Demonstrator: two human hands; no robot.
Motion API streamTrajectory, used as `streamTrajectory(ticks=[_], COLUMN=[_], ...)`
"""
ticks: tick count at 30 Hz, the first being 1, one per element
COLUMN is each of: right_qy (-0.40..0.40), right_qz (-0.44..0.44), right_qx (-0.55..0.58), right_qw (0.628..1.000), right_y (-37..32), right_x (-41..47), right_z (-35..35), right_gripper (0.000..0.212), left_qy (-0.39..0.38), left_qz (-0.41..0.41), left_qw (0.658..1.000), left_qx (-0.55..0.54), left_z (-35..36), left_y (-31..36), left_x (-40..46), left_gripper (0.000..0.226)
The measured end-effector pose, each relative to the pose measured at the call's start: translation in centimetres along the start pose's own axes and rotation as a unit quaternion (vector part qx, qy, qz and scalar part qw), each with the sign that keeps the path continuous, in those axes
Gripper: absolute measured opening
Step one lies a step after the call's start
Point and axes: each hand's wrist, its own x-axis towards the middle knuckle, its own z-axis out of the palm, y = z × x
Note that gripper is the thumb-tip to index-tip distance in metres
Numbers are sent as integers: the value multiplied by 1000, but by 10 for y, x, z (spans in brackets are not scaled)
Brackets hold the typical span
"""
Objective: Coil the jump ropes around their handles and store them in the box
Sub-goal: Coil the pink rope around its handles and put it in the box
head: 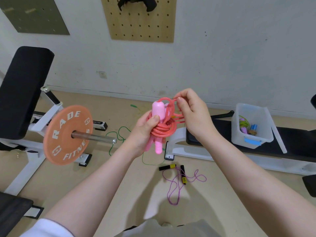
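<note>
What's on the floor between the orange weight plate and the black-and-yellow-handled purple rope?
In the head view, a thin green jump rope lies loose on the tan floor between them.

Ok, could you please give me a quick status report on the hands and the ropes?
Left hand grips pink handles, coral rope coiled. Right hand pinches last loop. Clear plastic box unobstructed.

You stood facing a scuffed white wall (230, 48) hung with a light wooden pegboard (140, 23); a beige floor (85, 182) held a black-padded white weight bench (22, 89).
</note>
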Motion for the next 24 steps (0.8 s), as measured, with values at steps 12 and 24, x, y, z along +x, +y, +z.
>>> streamTrajectory(ticks=[12, 24], right_qy=[-41, -48], right_qz=[-11, 168], right_qx=[15, 123], right_qw=[999, 977], right_y=[1, 17], right_x=[-9, -3], right_z=[5, 21], right_gripper=[22, 23], left_qy=[79, 115], left_qz=[-13, -54], left_qw=[997, 989], left_qx=[23, 73], left_z=[8, -1], left_y=[-2, -12], left_x=[-1, 5], left_gripper=[45, 38])
